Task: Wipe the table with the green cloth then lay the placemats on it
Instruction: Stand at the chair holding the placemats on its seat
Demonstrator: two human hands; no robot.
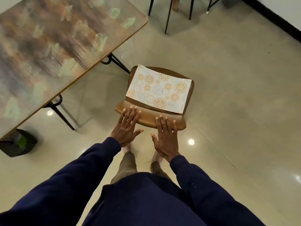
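Note:
Pale placemats (158, 89) with gold and blue floral circles lie in a stack on the seat of a brown wooden chair (146, 117). My left hand (127, 128) and my right hand (165, 137) are stretched out flat with straight, spread fingers over the chair's backrest, just short of the placemats. Neither hand holds anything. The table (53, 46), with a mottled brown, orange and green top, stands to the left. A green cloth (21, 141) lies inside a dark basket on the floor.
The dark slatted basket (9, 148) stands on the floor beside the table's near corner. Black legs of other chairs (168, 17) stand at the back. A wall with a black skirting (276, 18) runs along the far right. Glossy beige floor surrounds the chair.

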